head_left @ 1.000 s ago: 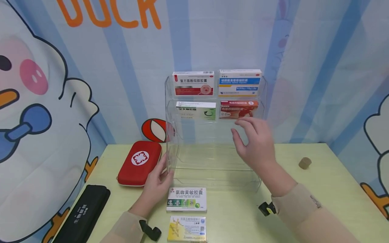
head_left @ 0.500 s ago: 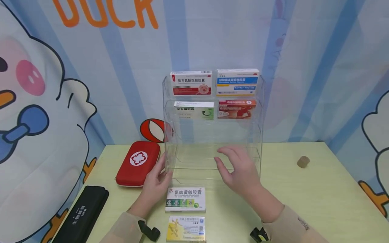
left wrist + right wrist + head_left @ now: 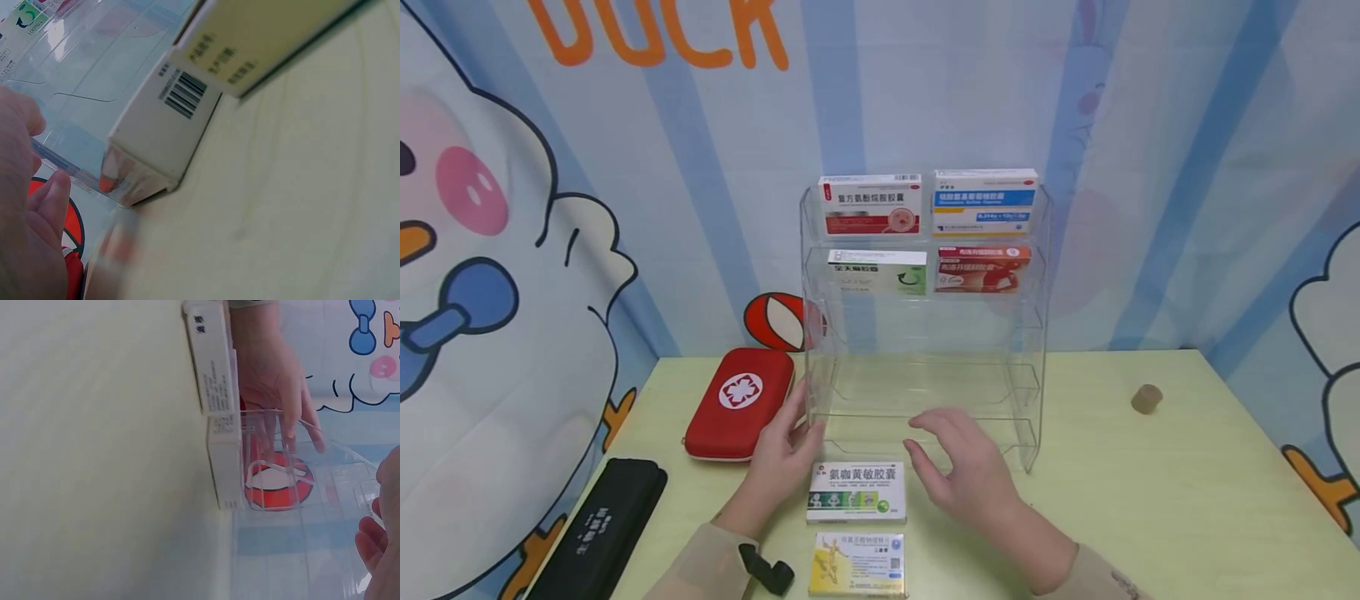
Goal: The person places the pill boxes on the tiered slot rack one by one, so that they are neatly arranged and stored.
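Note:
A clear acrylic tiered rack (image 3: 925, 329) stands on the table. My left hand (image 3: 778, 454) holds its lower left side, thumb and fingers on either side of the panel in the left wrist view. My right hand (image 3: 966, 467) hovers before the lowest tier, thumb and fingers apart, holding nothing. A white-and-green medicine box (image 3: 856, 492) lies flat in front of the rack, between the hands. Nearer me lies a yellow-and-white medicine box (image 3: 856, 565). In the right wrist view, the left hand (image 3: 275, 381) shows beside the rack.
The upper tiers hold a white-and-red box (image 3: 871, 204), a blue-and-white box (image 3: 983, 202), a green-and-white box (image 3: 877, 272) and a red box (image 3: 981, 270). Left are a red first-aid case (image 3: 739, 408) and a black case (image 3: 598, 529). A small brown cylinder (image 3: 1147, 399) is at right.
My right hand has come down and left, from just below the red box on the second tier to the rack's base. The left hand stays at the rack's side.

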The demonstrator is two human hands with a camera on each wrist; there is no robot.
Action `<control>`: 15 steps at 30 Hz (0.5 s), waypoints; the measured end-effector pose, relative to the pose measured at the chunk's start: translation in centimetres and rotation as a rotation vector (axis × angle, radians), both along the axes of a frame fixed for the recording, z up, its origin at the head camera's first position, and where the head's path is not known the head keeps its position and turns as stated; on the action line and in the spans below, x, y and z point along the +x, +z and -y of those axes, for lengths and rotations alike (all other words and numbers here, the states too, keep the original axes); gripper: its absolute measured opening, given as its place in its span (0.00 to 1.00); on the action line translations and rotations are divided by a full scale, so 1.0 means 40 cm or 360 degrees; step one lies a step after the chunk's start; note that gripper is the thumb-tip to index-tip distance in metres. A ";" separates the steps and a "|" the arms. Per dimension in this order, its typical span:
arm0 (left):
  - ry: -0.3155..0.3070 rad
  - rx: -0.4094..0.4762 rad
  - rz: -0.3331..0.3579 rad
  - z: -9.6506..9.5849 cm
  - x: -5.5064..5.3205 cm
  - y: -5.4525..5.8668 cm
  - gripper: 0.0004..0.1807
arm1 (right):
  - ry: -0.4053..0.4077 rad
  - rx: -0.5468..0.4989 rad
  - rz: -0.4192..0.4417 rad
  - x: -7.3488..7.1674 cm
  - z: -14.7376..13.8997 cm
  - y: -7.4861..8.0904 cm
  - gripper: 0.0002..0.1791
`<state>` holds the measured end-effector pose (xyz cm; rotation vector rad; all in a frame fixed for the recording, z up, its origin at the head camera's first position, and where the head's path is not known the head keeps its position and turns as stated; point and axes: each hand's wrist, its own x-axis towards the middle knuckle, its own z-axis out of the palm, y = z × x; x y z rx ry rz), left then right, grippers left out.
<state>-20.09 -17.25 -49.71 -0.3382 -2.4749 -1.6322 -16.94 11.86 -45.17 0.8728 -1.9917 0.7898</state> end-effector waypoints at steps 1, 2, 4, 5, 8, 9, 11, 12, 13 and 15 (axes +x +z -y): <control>0.0002 0.0000 0.0002 0.000 0.000 0.000 0.48 | 0.0003 0.0007 0.0005 0.003 0.003 -0.005 0.12; 0.0004 -0.0001 0.0002 0.001 0.000 0.000 0.48 | 0.0009 0.0014 0.0013 0.006 0.005 -0.011 0.12; 0.0008 -0.0004 0.0005 0.001 -0.001 0.000 0.48 | 0.0013 0.0026 0.0028 0.011 0.011 -0.022 0.12; 0.0009 -0.0005 0.0006 0.001 -0.001 0.001 0.48 | 0.0015 0.0031 0.0038 0.014 0.014 -0.028 0.12; 0.0014 -0.0008 0.0004 0.001 0.000 0.002 0.48 | 0.0028 0.0031 0.0069 0.021 0.023 -0.043 0.11; 0.0015 -0.0009 0.0003 0.002 0.000 0.001 0.48 | 0.0031 0.0029 0.0083 0.023 0.026 -0.048 0.11; 0.0012 -0.0011 -0.0003 0.001 0.000 0.001 0.48 | 0.0039 0.0025 0.0116 0.028 0.031 -0.056 0.11; 0.0012 -0.0011 -0.0006 0.002 0.000 0.000 0.48 | 0.0042 0.0025 0.0137 0.031 0.033 -0.060 0.11; 0.0011 -0.0011 -0.0007 0.002 0.000 -0.001 0.48 | 0.0045 0.0023 0.0163 0.034 0.034 -0.065 0.11; 0.0010 -0.0011 -0.0005 0.002 -0.001 -0.002 0.48 | 0.0046 0.0021 0.0216 0.041 0.037 -0.073 0.11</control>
